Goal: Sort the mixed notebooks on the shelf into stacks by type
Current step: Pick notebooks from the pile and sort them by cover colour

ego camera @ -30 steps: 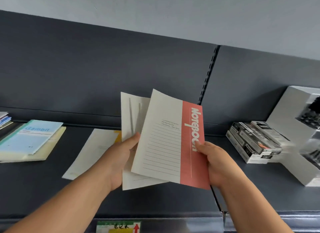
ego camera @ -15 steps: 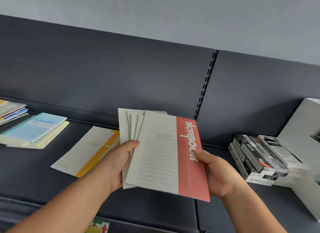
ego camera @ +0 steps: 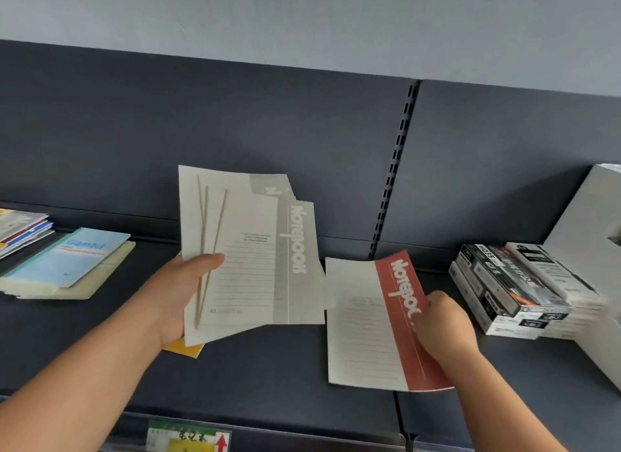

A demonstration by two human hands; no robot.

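Note:
My left hand grips a fanned bunch of cream notebooks with grey spine bands, held upright above the dark shelf. My right hand pinches a cream notebook with a red band by its right edge, low over the shelf to the right of the bunch. A yellow-banded notebook lies on the shelf, mostly hidden under my left hand. A blue Gambol notebook tops a pale stack at the left.
A pile of mixed notebooks sits at the far left edge. Stacked black-and-white boxes and a white display box stand at the right. A slotted upright divides the shelf's back panel. A price label hangs on the front rail.
My right hand pulled the red-banded notebook off the front of the bunch and carried it right and down toward the shelf. The grey-banded notebooks are now exposed in my left hand.

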